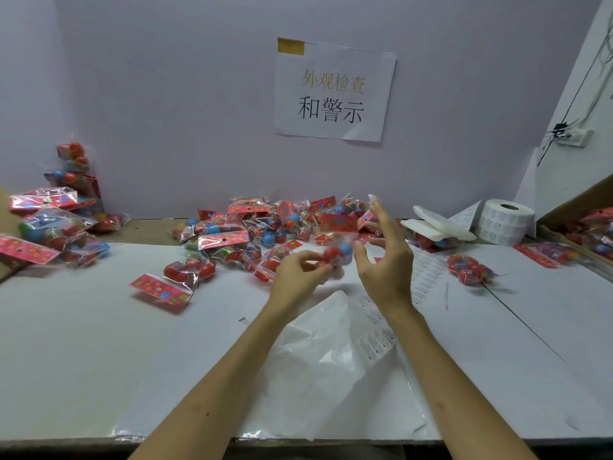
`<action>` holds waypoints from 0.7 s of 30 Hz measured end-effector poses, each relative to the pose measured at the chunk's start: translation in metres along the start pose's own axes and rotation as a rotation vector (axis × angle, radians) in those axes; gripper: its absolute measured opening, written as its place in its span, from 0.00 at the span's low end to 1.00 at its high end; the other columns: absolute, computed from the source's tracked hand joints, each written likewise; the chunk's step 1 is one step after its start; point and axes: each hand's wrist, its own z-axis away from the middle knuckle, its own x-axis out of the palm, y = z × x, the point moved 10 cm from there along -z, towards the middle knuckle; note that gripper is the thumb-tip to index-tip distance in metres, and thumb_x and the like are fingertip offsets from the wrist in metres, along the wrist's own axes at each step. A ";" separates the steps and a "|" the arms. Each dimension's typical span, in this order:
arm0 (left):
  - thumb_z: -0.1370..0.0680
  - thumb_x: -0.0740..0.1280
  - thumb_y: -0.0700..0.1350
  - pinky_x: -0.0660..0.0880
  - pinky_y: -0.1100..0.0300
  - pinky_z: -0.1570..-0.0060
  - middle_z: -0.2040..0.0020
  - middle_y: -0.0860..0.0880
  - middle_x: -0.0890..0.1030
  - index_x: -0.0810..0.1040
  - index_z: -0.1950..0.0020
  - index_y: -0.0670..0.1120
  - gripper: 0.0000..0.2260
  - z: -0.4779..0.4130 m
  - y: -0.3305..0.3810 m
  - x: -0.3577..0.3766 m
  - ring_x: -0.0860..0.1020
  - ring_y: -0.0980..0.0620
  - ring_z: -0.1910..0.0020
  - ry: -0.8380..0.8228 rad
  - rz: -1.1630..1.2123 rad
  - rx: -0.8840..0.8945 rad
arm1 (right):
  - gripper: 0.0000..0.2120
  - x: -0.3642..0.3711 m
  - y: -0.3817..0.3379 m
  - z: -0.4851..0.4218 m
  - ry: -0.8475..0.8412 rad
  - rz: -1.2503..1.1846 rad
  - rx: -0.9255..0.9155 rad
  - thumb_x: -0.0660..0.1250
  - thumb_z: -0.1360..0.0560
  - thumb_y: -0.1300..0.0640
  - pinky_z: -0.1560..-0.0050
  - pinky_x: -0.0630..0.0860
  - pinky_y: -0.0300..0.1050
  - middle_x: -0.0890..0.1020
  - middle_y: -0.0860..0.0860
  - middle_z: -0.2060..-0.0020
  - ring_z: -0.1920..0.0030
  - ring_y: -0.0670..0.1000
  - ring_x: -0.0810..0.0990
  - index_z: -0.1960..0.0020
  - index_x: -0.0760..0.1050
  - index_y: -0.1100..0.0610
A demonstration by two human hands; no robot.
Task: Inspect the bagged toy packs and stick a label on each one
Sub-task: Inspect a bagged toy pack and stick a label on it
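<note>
Holding one toy pack [336, 252] up off the table [99, 343] in my left hand [298, 277], fingers curled and pinching the lower end of the bag, red and blue balls just above my knuckles, red header card pointing away from me. It's blurred, so I can't read its surface. My right hand [386, 263] is right beside it, spread wide, fingers straight and pointing up, thumb out toward the bag, gripping nothing. There's a pale speck at one fingertip, maybe a label, maybe just a nail, I can't tell. I judge this as the inspect-and-label step on this one pack, with no label visibly on it yet. Behind it the main heap of packs [252, 230] lies against the wall, another stack [56, 224] sits far left, and a lone pack [469, 268] lies to the right. The label strip [426, 277] runs across the table near my right wrist, and the label roll [506, 220] stands back right. The next move calls for a label peeled cleanly and pressed flat onto the crinkly film while the left hand steadies the bag.
</note>
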 end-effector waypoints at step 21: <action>0.18 0.64 0.46 0.76 0.47 0.37 0.45 0.43 0.81 0.75 0.41 0.43 0.09 0.001 -0.032 0.011 0.82 0.44 0.46 -0.063 0.587 -0.400 | 0.23 0.028 0.053 0.012 -0.171 -0.402 0.484 0.67 0.23 0.66 0.63 0.76 0.35 0.85 0.50 0.55 0.63 0.45 0.79 0.30 0.74 0.49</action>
